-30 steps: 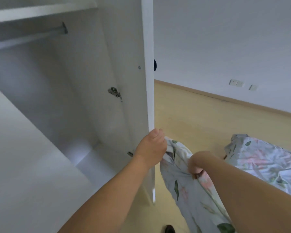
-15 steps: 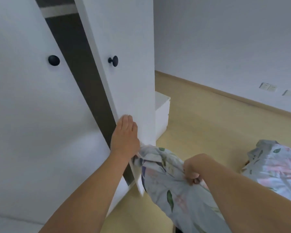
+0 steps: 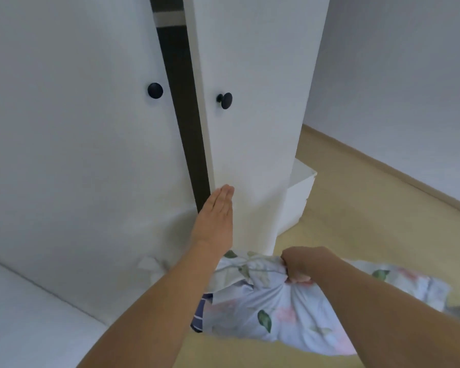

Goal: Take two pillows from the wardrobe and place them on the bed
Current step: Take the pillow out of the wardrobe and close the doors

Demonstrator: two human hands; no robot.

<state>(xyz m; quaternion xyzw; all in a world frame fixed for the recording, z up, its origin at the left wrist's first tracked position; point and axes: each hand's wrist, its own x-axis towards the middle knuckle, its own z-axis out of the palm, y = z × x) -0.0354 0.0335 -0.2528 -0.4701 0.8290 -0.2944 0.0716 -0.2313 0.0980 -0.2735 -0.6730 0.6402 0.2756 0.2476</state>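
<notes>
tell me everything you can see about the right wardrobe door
The right wardrobe door is a plain white flat panel, smooth and matte like painted board, with one round black knob near its inner edge. It stands ajar, leaving a dark narrow gap between it and the left door. The left hand lies flat against its lower inner edge, fingers straight. Its bottom is hidden behind that hand and the floral pillow.

The wardrobe [image 3: 77, 128] is white with two black knobs [image 3: 155, 90]. The pillow [image 3: 271, 309] is pale blue-white with green leaves and pink flowers. The floor [image 3: 369, 221] is light yellow wood.
</notes>
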